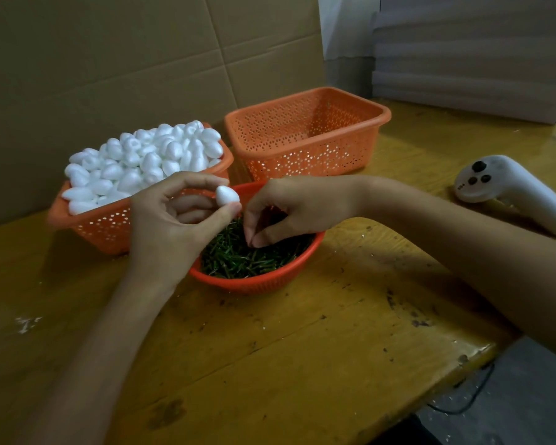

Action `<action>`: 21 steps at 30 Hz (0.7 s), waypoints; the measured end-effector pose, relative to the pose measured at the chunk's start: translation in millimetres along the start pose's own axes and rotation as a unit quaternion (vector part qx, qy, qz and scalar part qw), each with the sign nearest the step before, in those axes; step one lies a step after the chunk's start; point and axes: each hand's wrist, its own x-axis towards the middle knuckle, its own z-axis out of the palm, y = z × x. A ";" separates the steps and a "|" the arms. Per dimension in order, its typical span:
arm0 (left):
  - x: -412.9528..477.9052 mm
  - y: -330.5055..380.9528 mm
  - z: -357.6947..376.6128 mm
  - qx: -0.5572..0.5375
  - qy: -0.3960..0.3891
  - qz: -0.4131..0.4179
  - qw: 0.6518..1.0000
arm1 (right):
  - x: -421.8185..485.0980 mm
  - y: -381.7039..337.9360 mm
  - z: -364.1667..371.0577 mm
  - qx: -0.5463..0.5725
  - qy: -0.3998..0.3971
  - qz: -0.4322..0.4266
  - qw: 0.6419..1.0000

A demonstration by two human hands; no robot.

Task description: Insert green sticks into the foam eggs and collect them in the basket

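Early stage: my left hand pinches a foam egg at frame centre, my right hand closes its fingertips among the green sticks, catch uncertain; the upper-centre basket holds no finished eggs.

Grip of right hand among green sticks unclear; white controller partly past edge

I look down on a yellow wooden surface, scuffed and flecked with dark marks, its corner at lower right. Brown cardboard sheets stand as a wall behind it. At upper right a stack of pale flat boxes sits on it. Beyond the corner, a black cable crosses the dark floor. The light is dim.
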 end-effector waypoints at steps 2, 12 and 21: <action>0.7 -0.1 0.1 -0.007 -0.002 0.002 1.000 | -0.2 0.5 -0.5 0.000 0.000 0.000 1.000; 1.5 -4.8 -1.9 -0.064 0.007 0.001 0.998 | 5.2 2.4 8.2 0.103 0.121 0.018 0.987; 4.8 -5.2 -4.2 -0.090 0.010 -0.017 0.996 | 5.7 3.4 5.8 0.173 0.175 0.028 0.969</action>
